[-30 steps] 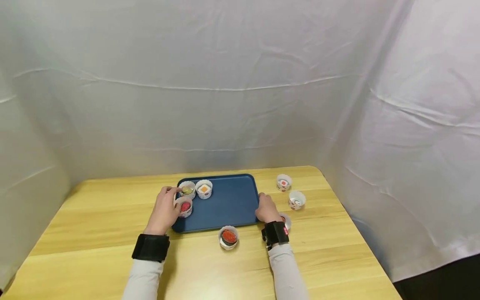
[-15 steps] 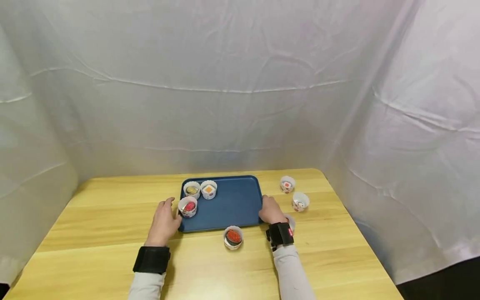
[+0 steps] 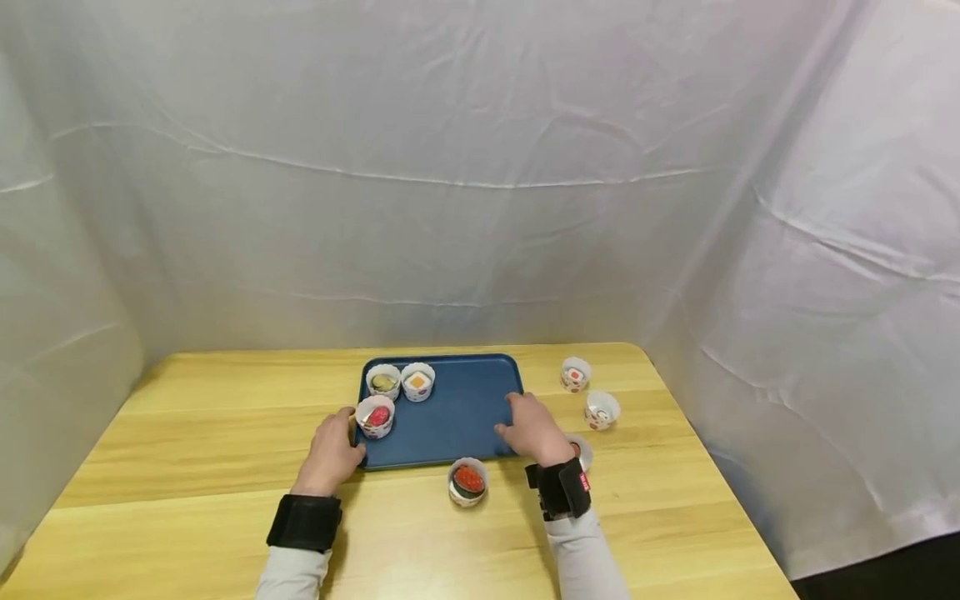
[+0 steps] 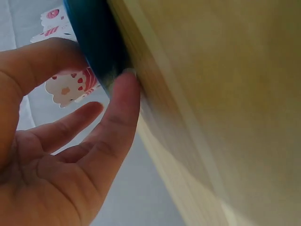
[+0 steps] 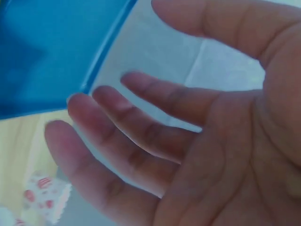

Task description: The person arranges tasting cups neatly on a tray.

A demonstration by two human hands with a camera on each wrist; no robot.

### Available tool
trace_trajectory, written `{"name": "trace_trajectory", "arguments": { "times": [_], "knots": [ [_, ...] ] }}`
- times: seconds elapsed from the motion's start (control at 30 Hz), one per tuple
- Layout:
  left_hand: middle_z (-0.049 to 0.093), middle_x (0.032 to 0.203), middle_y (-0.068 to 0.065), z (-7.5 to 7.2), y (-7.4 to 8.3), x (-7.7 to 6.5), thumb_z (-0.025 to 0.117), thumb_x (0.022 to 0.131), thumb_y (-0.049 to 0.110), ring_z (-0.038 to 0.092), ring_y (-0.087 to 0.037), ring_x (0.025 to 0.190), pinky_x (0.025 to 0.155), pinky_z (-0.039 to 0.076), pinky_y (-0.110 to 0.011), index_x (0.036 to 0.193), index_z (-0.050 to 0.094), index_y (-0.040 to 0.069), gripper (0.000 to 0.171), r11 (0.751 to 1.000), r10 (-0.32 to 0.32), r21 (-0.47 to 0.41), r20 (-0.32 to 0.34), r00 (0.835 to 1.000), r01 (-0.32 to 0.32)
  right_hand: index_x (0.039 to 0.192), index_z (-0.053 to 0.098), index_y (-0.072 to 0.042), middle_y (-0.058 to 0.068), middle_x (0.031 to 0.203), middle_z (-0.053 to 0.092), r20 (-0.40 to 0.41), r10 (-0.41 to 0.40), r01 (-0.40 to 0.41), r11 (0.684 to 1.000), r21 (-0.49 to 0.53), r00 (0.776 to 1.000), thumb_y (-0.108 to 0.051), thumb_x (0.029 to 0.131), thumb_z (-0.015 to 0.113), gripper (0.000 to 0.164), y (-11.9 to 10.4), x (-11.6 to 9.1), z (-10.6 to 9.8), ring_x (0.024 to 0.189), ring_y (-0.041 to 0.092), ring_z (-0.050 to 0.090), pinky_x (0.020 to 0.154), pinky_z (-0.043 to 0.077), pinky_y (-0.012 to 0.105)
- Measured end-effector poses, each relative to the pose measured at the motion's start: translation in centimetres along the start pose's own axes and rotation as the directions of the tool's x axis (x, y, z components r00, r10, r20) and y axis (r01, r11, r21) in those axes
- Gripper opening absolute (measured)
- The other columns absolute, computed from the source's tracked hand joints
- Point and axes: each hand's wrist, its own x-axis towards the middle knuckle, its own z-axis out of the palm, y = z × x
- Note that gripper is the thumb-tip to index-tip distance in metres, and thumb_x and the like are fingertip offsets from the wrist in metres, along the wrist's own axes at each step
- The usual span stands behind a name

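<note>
A dark blue tray (image 3: 468,417) lies on the wooden table. My left hand (image 3: 330,454) is at its left edge; in the left wrist view, thumb and finger pinch the rim (image 4: 96,42). Three patterned paper cups stand in the tray's left part: one with a pink piece (image 3: 377,417), one with a greenish piece (image 3: 384,382), one with a white piece topped in orange (image 3: 417,382). My right hand (image 3: 534,429) hovers at the tray's right edge, fingers loosely spread, holding nothing. In the right wrist view the tray (image 5: 47,52) lies beyond the fingertips.
A cup with red-topped sushi (image 3: 468,482) stands before the tray. On the right are a cup with a red-and-white piece (image 3: 575,375), a cup with a pale piece (image 3: 602,410) and a cup partly behind my right wrist (image 3: 583,450). Grey curtains (image 3: 405,250) enclose the table.
My left hand has left the cup with the pink piece and gone to the tray's left rim. My right hand has loosened from the tray's right edge and spread its fingers.
</note>
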Motion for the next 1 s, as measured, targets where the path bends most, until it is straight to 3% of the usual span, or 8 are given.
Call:
{"name": "trace_trajectory", "arguments": {
  "times": [0.13, 0.27, 0.5, 0.6, 0.73, 1.0],
  "knots": [
    [0.057, 0.125, -0.038, -0.1, 0.1, -0.1, 0.069, 0.082, -0.009, 0.056, -0.051, 0.117, 0.101, 0.046, -0.062, 0.135, 0.046, -0.020, 0.059, 1.000, 0.012, 0.005, 0.010, 1.000, -0.012, 0.136, 0.056, 0.004, 0.024, 0.133, 0.056, 0.081, -0.091, 0.092, 0.996, -0.009, 0.993, -0.021, 0.095, 0.072, 0.050, -1.5, -0.7, 0.4, 0.119, 0.038, 0.058, 0.097, 0.051, 0.049],
    [0.058, 0.125, -0.037, 0.0, -0.1, -0.1, 0.067, 0.081, -0.012, 0.056, -0.049, 0.116, 0.101, 0.047, -0.062, 0.134, 0.048, -0.019, 0.057, 1.000, 0.019, 0.002, 0.004, 1.000, -0.019, 0.135, 0.057, 0.002, 0.020, 0.128, 0.057, 0.184, -0.150, 0.155, 0.988, -0.012, 0.971, -0.029, 0.093, 0.074, 0.054, -2.9, -1.2, 1.3, 0.110, 0.032, 0.059, 0.090, 0.051, 0.044],
    [0.058, 0.127, -0.036, 0.4, 0.0, 0.4, 0.064, 0.083, -0.012, 0.056, -0.047, 0.118, 0.104, 0.046, -0.061, 0.135, 0.048, -0.019, 0.055, 1.000, -0.007, -0.016, 0.025, 1.000, 0.007, 0.134, 0.058, -0.005, 0.010, 0.126, 0.057, 0.356, -0.207, 0.221, 0.975, 0.001, 0.911, -0.032, 0.086, 0.082, 0.060, -4.2, -1.5, 2.8, 0.111, 0.023, 0.056, 0.090, 0.050, 0.034],
    [0.056, 0.130, -0.036, 0.3, 0.1, 0.4, 0.063, 0.084, -0.011, 0.056, -0.047, 0.120, 0.105, 0.045, -0.061, 0.136, 0.047, -0.019, 0.055, 1.000, -0.021, -0.018, 0.035, 0.999, 0.022, 0.121, 0.065, -0.006, 0.004, 0.111, 0.059, 0.380, -0.238, 0.256, 0.967, 0.002, 0.894, -0.026, 0.076, 0.090, 0.055, -4.5, -1.4, 3.2, 0.097, 0.016, 0.055, 0.081, 0.050, 0.029],
    [0.057, 0.128, -0.037, 0.3, 0.2, 0.4, 0.064, 0.083, -0.012, 0.056, -0.048, 0.119, 0.104, 0.046, -0.060, 0.136, 0.047, -0.020, 0.056, 1.000, -0.021, -0.011, 0.037, 0.999, 0.021, 0.102, 0.068, -0.011, -0.002, 0.097, 0.057, 0.391, -0.242, 0.272, 0.962, -0.023, 0.888, -0.010, 0.068, 0.092, 0.042, -4.6, -1.3, 3.5, 0.085, 0.012, 0.049, 0.071, 0.047, 0.025],
    [0.058, 0.127, -0.036, 0.3, 0.2, 0.3, 0.064, 0.084, -0.013, 0.057, -0.047, 0.118, 0.104, 0.046, -0.059, 0.135, 0.048, -0.019, 0.054, 1.000, -0.004, -0.005, 0.030, 1.000, 0.004, 0.095, 0.065, -0.013, -0.002, 0.095, 0.059, 0.399, -0.231, 0.256, 0.967, -0.010, 0.887, 0.004, 0.066, 0.087, 0.040, -4.4, -1.1, 3.6, 0.081, 0.013, 0.050, 0.066, 0.046, 0.026]
  ]
}}
